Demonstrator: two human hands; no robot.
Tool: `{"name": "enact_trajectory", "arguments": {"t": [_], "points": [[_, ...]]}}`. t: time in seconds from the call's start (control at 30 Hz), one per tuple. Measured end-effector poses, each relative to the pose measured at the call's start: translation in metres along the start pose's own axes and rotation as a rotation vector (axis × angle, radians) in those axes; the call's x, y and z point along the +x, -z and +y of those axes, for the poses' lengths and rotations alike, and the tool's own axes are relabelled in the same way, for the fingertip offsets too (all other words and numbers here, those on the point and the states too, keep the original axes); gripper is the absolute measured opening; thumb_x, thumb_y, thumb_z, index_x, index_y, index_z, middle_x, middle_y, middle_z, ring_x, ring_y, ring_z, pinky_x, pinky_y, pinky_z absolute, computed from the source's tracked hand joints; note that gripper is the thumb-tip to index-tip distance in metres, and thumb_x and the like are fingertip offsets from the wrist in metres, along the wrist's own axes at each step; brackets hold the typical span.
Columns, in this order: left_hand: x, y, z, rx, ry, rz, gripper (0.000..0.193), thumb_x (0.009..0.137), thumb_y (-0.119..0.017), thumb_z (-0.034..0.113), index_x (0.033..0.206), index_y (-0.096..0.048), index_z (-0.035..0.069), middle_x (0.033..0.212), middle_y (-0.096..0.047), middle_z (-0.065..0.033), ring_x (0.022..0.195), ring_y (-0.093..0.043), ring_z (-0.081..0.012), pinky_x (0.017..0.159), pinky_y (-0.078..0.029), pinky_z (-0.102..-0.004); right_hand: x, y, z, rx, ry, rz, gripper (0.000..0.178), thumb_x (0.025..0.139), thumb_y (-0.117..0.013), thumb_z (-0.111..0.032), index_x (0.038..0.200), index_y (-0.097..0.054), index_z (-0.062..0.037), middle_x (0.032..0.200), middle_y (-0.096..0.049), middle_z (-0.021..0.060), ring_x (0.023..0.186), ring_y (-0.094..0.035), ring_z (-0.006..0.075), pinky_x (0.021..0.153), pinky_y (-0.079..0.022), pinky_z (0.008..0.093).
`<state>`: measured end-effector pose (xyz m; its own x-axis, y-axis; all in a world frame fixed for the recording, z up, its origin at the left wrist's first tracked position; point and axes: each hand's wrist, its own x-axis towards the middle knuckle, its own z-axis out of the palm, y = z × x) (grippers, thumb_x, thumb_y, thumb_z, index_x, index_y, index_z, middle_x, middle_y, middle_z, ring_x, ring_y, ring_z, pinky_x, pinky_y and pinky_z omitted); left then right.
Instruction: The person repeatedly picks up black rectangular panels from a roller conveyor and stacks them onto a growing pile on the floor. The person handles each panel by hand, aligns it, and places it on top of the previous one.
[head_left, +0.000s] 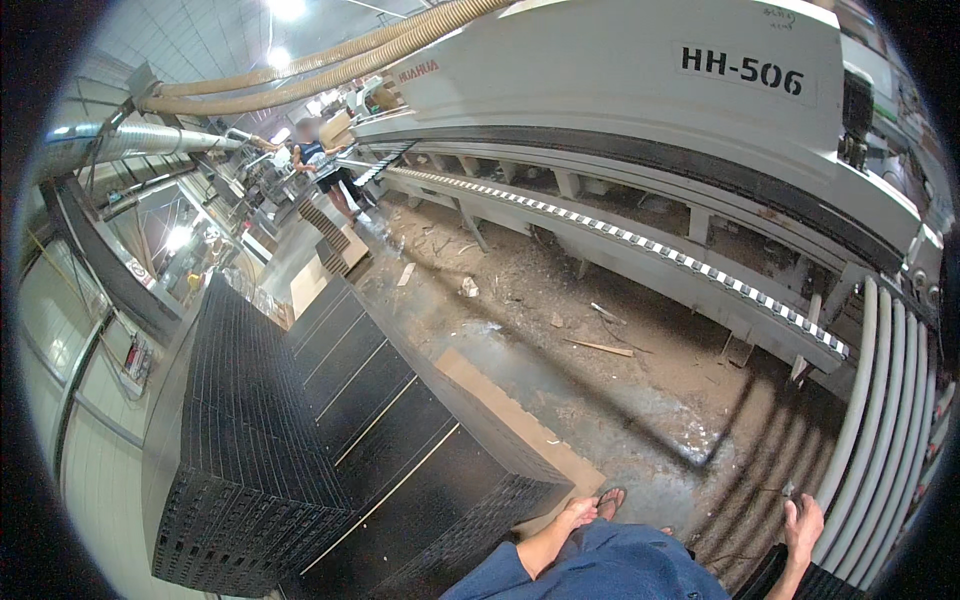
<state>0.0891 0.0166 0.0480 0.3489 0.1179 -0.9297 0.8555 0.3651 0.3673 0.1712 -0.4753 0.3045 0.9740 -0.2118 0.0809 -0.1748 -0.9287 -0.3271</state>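
Note:
My left hand (576, 514) hangs in front of my dark blue shirt, its fingers loosely curled and nothing showing in them. It is beside the near end of a low stack of black panels (400, 420). Lower right, my right hand (803, 524) is raised with thumb and fingers apart, holding nothing I can see. Close to it are thick grey hoses (858, 425), and a dark ribbed surface (850, 577) lies below. A taller stack of black panels (250, 420) stands on the left.
A long grey machine (640, 90) with a white-toothed rail (640, 238) runs along the right. Wood scraps (600, 348) and dust litter the floor. A brown board (500, 400) lies beside the low stack. Another person (325, 170) stands at the machine's far end.

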Motion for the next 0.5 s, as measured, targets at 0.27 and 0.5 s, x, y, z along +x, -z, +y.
{"name": "enact_trajectory", "arguments": {"t": [0.27, 0.5], "points": [[-0.012, -0.015, 0.022, 0.164, -0.085, -0.039, 0.041, 0.094, -0.061, 0.033, 0.119, -0.058, 0.001, 0.106, -0.064, -0.012, 0.091, -0.063, -0.0244, 0.079, -0.054, -0.0396, -0.044, 0.015, 0.019, 0.191, 0.17, -0.179, 0.042, 0.064, -0.078, -0.032, 0.094, -0.07, -0.003, 0.093, -0.069, 0.0176, 0.09, -0.066, 0.0362, 0.08, -0.052, 0.0438], [-0.004, -0.041, 0.022, 0.216, -0.128, -0.115, 0.037, 0.094, -0.061, 0.032, 0.115, -0.06, 0.002, 0.101, -0.064, -0.0105, 0.086, -0.062, -0.0228, 0.074, -0.054, -0.038, -0.064, -0.057, 0.076, 0.525, -0.002, -0.117, 0.036, 0.074, -0.075, -0.023, 0.102, -0.066, -0.0026, 0.092, -0.067, 0.0172, 0.085, -0.063, 0.0359, 0.076, -0.052, 0.0472]]}}
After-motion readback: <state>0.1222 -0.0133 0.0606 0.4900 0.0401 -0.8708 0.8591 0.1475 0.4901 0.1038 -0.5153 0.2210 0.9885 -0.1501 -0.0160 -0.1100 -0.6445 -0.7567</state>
